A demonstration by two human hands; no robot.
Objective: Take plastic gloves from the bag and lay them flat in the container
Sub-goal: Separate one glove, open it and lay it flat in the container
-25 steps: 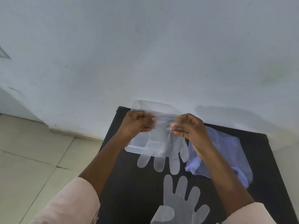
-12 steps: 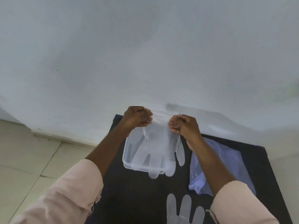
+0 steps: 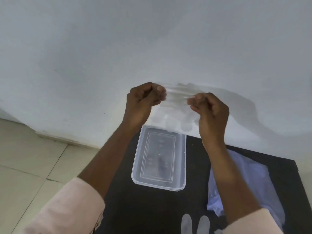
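A clear plastic glove [image 3: 175,114] hangs in the air between my hands, blurred, its fingers dangling above the far end of the container. My left hand [image 3: 143,100] pinches the cuff's left corner and my right hand [image 3: 210,109] pinches its right corner. Below them a clear rectangular container [image 3: 181,159] stands on the black table [image 3: 152,208] with nothing in it. The bluish plastic bag [image 3: 253,188] lies to the right, partly behind my right forearm. The fingertips of a second glove [image 3: 195,224] show at the bottom edge.
A white wall [image 3: 152,39] rises directly behind the table. Beige floor tiles [image 3: 25,166] lie off the table's left edge. Pink sleeves cover both my forearms low in the frame.
Both hands have lifted the glove up and away toward the wall, so it no longer covers the container. The view has tilted, pushing the second glove to the bottom edge.
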